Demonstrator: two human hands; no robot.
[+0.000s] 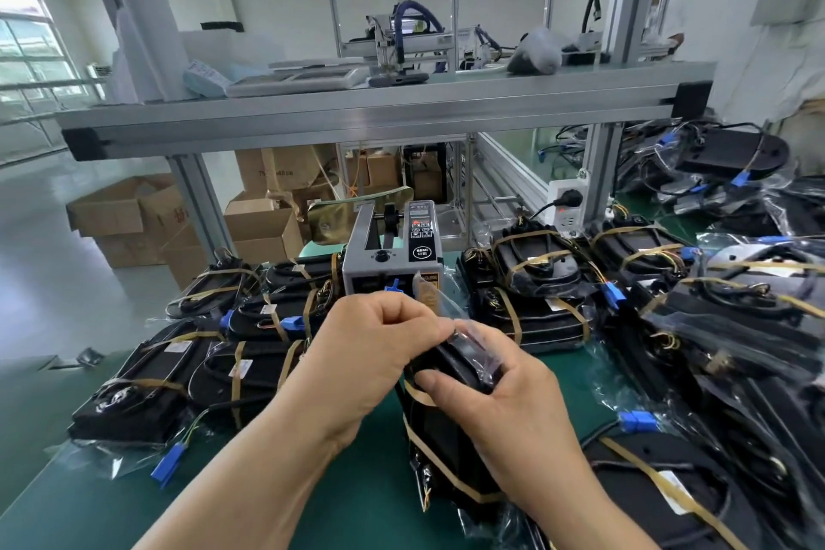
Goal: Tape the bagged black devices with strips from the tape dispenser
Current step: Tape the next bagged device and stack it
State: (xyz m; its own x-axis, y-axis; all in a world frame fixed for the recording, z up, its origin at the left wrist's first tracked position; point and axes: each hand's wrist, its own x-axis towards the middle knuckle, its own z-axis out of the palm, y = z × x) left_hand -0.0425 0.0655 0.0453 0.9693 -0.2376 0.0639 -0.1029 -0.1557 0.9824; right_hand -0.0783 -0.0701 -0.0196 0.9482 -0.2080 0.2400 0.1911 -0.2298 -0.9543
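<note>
Green matting covers the tabletop (250, 482), and near its middle a bagged black device (446, 451) is held between both hands with its upper end raised and its lower end down near the mat. Two bands of brown tape are already seen across its near face.

The right hand (504, 397) is wrapped round the upper end of the device, with the thumb laid across the near side and the fingers curled behind. The left hand (379, 353) is closed, and a translucent brownish strip (426, 293) is pinched between its thumb and fingertips just above the top of the bag. Whether this strip is tape or loose bag film cannot be told.

Directly behind the hands, the grey tape dispenser (393, 255) is set on the tabletop with its outlet turned toward the person.

Taped devices (147, 393) in clear bags are stacked to the left of the dispenser, and more are piled to its right (535, 281) and along the right edge. Blue connectors (167, 464) on thin wires are seen sticking out of several bags.

An aluminium shelf (357, 112) is mounted above the tabletop. A white socket (564, 201) is fixed to its right post. Cardboard boxes (134, 219) are stacked on the floor beyond.
</note>
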